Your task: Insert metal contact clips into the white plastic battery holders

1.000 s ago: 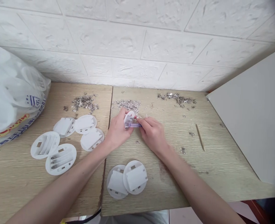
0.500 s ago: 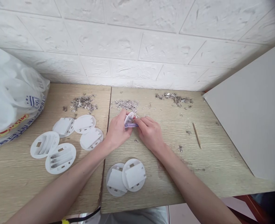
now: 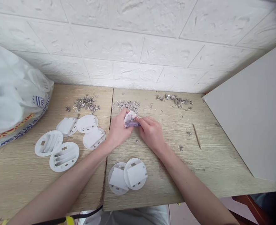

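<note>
My left hand (image 3: 120, 127) is closed around the edge of a white round plastic battery case (image 3: 129, 117), tilted up off the table. Across its lower side lies a purple see-through tool (image 3: 133, 124), perhaps a screwdriver handle; its working end is hidden. The fingers of my right hand (image 3: 151, 129) are pinched at the right end of this tool, against the case. Just behind both hands spreads a pile of small flat metal pieces (image 3: 128, 105). Two more white round cases (image 3: 135, 173) overlap on the table in front of me.
Several white round cases (image 3: 64, 157) lie at left beside a filled plastic bag (image 3: 16, 100). Small metal parts form piles at back left (image 3: 86, 104) and back right (image 3: 175, 99). A wooden stick (image 3: 197, 136) lies at right, near a large white panel (image 3: 250, 115).
The case in my left hand has turned so that more of its face shows. My hands stay at nearly the same place, and the whole view has shifted slightly.
</note>
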The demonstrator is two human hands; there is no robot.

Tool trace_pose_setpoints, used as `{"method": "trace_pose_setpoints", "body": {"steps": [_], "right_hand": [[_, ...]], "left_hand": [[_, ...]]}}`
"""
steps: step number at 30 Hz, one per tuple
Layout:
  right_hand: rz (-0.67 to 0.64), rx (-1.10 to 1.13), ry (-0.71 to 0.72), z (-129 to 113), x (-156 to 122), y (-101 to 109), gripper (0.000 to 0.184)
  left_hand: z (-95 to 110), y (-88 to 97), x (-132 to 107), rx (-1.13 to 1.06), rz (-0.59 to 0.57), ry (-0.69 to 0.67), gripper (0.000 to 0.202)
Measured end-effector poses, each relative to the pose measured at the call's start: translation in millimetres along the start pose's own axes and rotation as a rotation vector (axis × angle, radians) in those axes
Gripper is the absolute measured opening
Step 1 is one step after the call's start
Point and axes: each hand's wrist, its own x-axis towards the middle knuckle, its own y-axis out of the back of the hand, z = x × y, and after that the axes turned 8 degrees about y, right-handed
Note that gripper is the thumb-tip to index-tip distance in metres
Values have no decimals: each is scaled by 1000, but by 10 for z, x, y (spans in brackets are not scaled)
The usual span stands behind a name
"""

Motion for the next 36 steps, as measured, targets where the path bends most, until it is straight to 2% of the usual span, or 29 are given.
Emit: {"method": "trace_pose_setpoints", "body": {"steps": [5,20,29,36], "right_hand": [[35,27,-59,-22,0,-7,30],[75,11,-38,-16,-12,6,31],[76,-70,-63,-19,-21,13,31],[62,-82,-66,-19,-16,12,31]], "left_hand": [[-16,-17,15,-61,45,48,25],[6,-10,2,-42,71,51,26],[-8,-2,1,-46,17,9,30],[-28,-2,13,-131,-24,40,32]]}}
